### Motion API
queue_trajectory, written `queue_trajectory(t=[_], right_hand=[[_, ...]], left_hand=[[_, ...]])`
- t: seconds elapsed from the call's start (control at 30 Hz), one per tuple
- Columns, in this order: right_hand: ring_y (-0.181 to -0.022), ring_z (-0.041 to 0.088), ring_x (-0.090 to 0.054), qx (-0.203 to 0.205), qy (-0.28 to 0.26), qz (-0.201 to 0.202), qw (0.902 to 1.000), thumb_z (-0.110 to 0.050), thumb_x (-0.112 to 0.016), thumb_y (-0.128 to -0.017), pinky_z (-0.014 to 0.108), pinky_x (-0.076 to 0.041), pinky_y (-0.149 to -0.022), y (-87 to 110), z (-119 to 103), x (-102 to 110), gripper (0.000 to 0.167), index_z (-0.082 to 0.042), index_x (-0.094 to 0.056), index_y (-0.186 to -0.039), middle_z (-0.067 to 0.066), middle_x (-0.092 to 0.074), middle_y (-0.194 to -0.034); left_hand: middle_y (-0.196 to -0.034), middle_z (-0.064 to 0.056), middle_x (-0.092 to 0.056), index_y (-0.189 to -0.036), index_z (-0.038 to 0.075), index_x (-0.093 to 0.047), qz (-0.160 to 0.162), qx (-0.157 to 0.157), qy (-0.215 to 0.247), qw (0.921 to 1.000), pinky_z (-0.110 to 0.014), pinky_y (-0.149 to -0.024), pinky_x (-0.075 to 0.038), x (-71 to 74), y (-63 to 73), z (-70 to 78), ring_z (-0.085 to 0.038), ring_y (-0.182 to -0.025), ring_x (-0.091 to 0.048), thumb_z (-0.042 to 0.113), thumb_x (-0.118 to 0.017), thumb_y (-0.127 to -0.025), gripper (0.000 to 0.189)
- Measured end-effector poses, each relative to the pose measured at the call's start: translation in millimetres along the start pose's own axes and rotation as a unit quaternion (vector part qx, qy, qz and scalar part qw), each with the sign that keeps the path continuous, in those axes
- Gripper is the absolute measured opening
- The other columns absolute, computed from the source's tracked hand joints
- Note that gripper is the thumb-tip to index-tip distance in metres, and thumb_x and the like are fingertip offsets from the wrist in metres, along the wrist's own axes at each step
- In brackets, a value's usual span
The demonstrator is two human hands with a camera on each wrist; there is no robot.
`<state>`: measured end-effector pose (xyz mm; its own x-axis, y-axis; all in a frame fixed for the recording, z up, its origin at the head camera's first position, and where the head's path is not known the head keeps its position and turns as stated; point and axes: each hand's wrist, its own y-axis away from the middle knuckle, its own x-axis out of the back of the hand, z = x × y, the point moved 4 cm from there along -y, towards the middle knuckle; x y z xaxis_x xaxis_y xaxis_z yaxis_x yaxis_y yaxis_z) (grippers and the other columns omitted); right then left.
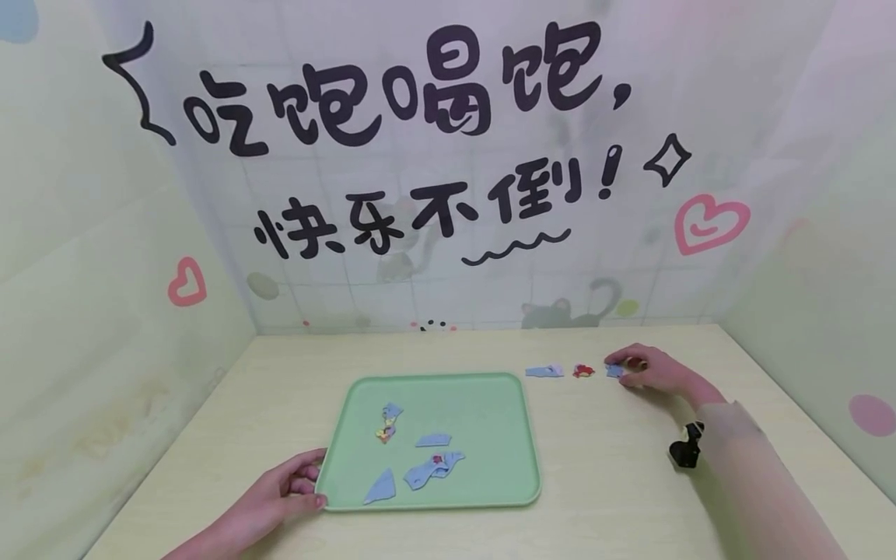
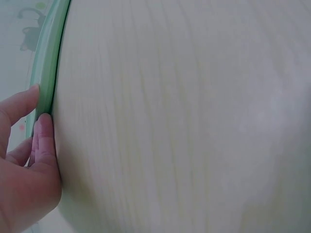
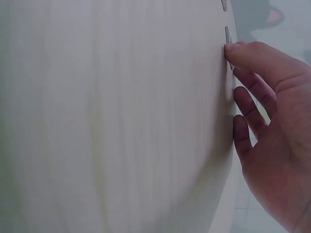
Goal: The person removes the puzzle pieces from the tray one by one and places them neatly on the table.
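Observation:
At the left edge of the green tray [image 1: 483,490], my left hand [image 1: 290,486] grips the rim. In the left wrist view, the thumb [image 2: 33,97] lies on the tray's side and the other fingers curl against it at table level. My right hand [image 1: 654,369] is at the back right, with thumb and fingertips around a small flat blue piece [image 1: 614,371]. The right wrist view shows that piece [image 3: 228,36] edge-on under the thumb. Left of it lie a red piece [image 1: 583,372] and a long pale-blue piece [image 1: 544,372].
Several flat irregular pieces lie in the tray, among them a blue triangle [image 1: 381,487], a blue strip [image 1: 433,440] and a piece with a red print [image 1: 435,469]. A black object [image 1: 686,447] is at the right forearm. A printed curtain [image 1: 448,295] borders the table's back.

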<state>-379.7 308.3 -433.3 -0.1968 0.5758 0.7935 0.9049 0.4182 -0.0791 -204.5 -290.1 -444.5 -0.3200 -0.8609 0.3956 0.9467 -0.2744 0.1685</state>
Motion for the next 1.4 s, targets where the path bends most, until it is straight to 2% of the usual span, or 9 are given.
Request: queue_trajectory(t=[0.13, 0.3, 0.5, 0.6, 0.7, 0.93, 1.2, 1.4], right_hand=[[-0.106, 0.025, -0.051, -0.015, 0.011, -0.004, 0.9998, -0.019, -0.071, -0.089, 0.028, -0.046, -0.088, 0.1, 2.2, 0.2, 0.043, -0.006, -0.062, -0.13, 0.019, -0.057, -0.13], [-0.108, 0.031, -0.051, -0.021, 0.026, -0.002, 0.9995, -0.022, -0.075, -0.086, 0.04, -0.046, -0.091, -0.7, -1.5, 3.4, 0.053, -0.005, -0.058, -0.133, 0.02, -0.054, -0.131], [-0.121, 0.043, -0.049, 0.001, 0.022, 0.016, 0.9996, -0.021, -0.075, -0.086, 0.059, -0.044, -0.097, -9.1, -24.6, 9.2, 0.062, -0.003, -0.051, -0.14, 0.022, -0.052, -0.14], [-0.122, 0.044, -0.048, 0.026, 0.019, 0.03, 0.9991, -0.018, -0.075, -0.087, 0.062, -0.042, -0.099, -16.0, -40.9, 12.7, 0.06, -0.002, -0.05, -0.14, 0.022, -0.052, -0.14], [-0.122, 0.042, -0.05, 0.058, 0.022, 0.039, 0.9973, -0.019, -0.075, -0.087, 0.061, -0.041, -0.1, -24.5, -57.6, 15.0, 0.059, -0.003, -0.051, -0.139, 0.021, -0.053, -0.14], [-0.119, 0.034, -0.052, 0.096, 0.021, 0.054, 0.9937, -0.021, -0.076, -0.086, 0.057, -0.042, -0.099, -42.2, -92.9, 12.1, 0.058, -0.006, -0.055, -0.138, 0.014, -0.057, -0.138], [-0.119, 0.03, -0.054, 0.142, 0.013, 0.058, 0.9881, -0.017, -0.079, -0.083, 0.05, -0.044, -0.098, -56.7, -137.9, -11.7, 0.054, -0.009, -0.06, -0.132, 0.009, -0.061, -0.134], [-0.116, 0.026, -0.056, 0.19, 0.014, 0.05, 0.9804, -0.019, -0.079, -0.082, 0.047, -0.046, -0.097, -64.0, -171.2, -35.1, 0.053, -0.01, -0.062, -0.131, 0.007, -0.063, -0.131]], left_hand=[[-0.12, -0.019, -0.049, -0.149, -0.012, -0.026, 0.002, 0.005, 0.002, 1.0, -0.017, -0.078, -0.048, -0.6, -0.3, -0.5, -0.003, -0.089, -0.053, 0.013, -0.072, -0.087, 0.081], [-0.12, -0.018, -0.049, -0.15, -0.011, -0.026, 0.004, 0.007, 0.004, 1.0, -0.017, -0.078, -0.048, -1.6, -0.7, 0.9, -0.003, -0.089, -0.053, 0.013, -0.072, -0.087, 0.081], [-0.118, -0.018, -0.049, -0.148, -0.012, -0.029, 0.007, 0.001, 0.003, 1.0, -0.017, -0.078, -0.048, -1.6, -0.6, 2.1, -0.003, -0.088, -0.054, 0.012, -0.073, -0.086, 0.08], [-0.119, -0.018, -0.049, -0.148, -0.012, -0.029, 0.007, 0.002, 0.005, 1.0, -0.017, -0.078, -0.048, -1.2, -0.9, 2.2, -0.003, -0.088, -0.054, 0.012, -0.073, -0.086, 0.08], [-0.118, -0.018, -0.048, -0.148, -0.012, -0.029, 0.008, 0.002, 0.007, 0.9999, -0.017, -0.078, -0.048, -0.7, -0.8, 2.1, -0.003, -0.088, -0.053, 0.012, -0.074, -0.086, 0.081], [-0.12, -0.019, -0.049, -0.149, -0.011, -0.027, 0.009, 0.001, 0.007, 0.9999, -0.017, -0.078, -0.049, -0.3, -1.1, 2.6, -0.003, -0.089, -0.053, 0.013, -0.074, -0.086, 0.082], [-0.12, -0.019, -0.049, -0.149, -0.011, -0.027, 0.006, 0.003, 0.01, 0.9999, -0.017, -0.078, -0.048, -0.6, -1.9, 0.9, -0.004, -0.09, -0.053, 0.012, -0.074, -0.086, 0.083], [-0.12, -0.019, -0.048, -0.15, -0.01, -0.027, 0.006, 0.004, 0.012, 0.9999, -0.017, -0.079, -0.048, -0.5, -1.6, 0.6, -0.004, -0.09, -0.053, 0.012, -0.074, -0.085, 0.083]])
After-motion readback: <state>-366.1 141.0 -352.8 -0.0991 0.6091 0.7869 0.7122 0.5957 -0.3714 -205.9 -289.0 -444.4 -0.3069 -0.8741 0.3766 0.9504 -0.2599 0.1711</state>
